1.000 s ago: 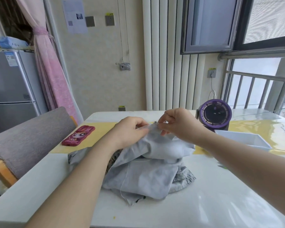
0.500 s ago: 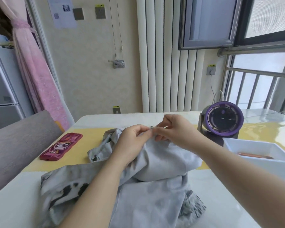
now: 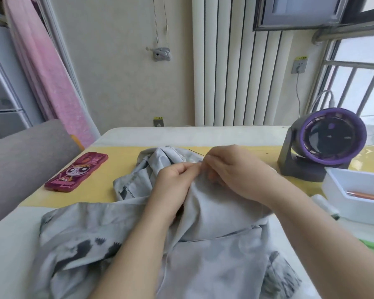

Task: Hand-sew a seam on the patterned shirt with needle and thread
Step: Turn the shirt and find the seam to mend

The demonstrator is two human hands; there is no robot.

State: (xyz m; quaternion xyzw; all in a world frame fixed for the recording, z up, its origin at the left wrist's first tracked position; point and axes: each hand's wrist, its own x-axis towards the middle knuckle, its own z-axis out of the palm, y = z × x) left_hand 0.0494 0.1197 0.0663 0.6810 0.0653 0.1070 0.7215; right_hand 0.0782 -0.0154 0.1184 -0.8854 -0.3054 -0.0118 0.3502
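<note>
The pale grey shirt (image 3: pixel 214 251) with dark blotchy print lies bunched on the white table (image 3: pixel 7 244), mostly inside out. My left hand (image 3: pixel 173 186) pinches a raised fold of the fabric between thumb and fingers. My right hand (image 3: pixel 235 171) meets it from the right, its fingertips pinched at the same fold, where a thin needle (image 3: pixel 195 152) sticks out toward the back. A white thread (image 3: pixel 166 270) trails down over the shirt near my left forearm.
A pink cartoon phone case (image 3: pixel 77 172) lies on the yellow mat (image 3: pixel 121 169) at left. A purple desk fan (image 3: pixel 324 143) stands at right, with a white tray (image 3: pixel 354 195) holding a pen in front of it. A grey chair back (image 3: pixel 24 156) borders the table's left edge.
The view has dipped and come closer to the table. My hands stay pinched together at the fold, and the shirt has spread out more toward me and to the left.
</note>
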